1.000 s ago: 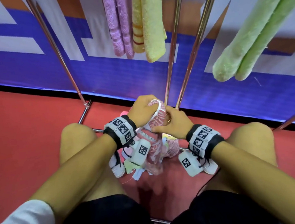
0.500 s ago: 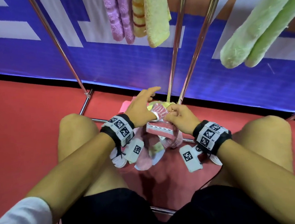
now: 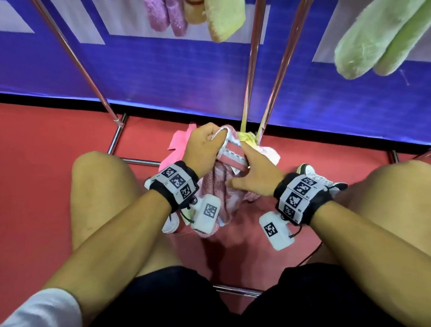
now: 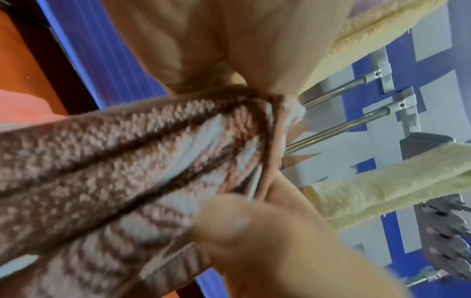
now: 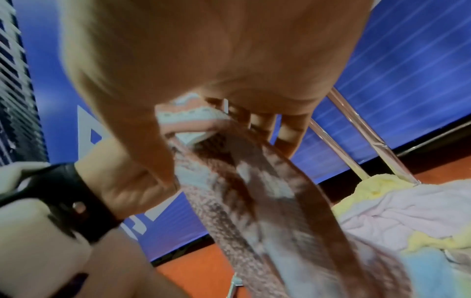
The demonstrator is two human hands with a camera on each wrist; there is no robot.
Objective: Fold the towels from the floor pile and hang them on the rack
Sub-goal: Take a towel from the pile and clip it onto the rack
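- A pink patterned towel (image 3: 223, 188) is held up above the floor pile (image 3: 265, 150), just in front of the rack's upright poles (image 3: 252, 44).
- The left hand (image 3: 204, 148) is clamped on the towel's white-edged upper corner, fingers curled tight round the hem; half a second earlier that hand was reaching with fingers stretched out, so a fresh hold has just been taken.
- The right hand (image 3: 255, 177) is pressed against the banded edge just beside the left hand; in the right wrist view its fingers (image 5: 288, 129) are seen behind the cloth and the thumb in front, so the hem is taken to be pinched.
- The towel has been drawn out longer than a moment ago and hangs down between the knees, still bunched rather than flat.
- The step is judged to be the finding of corners, with the fold itself not yet begun.
- Behind the held towel, yellow and pale cloths are left in the pile at the foot of the poles.
- Higher on the rack, a purple towel (image 3: 163, 10), a yellow towel (image 3: 223, 10) and a green towel (image 3: 379, 26) are already hung, so the task is judged partly done.
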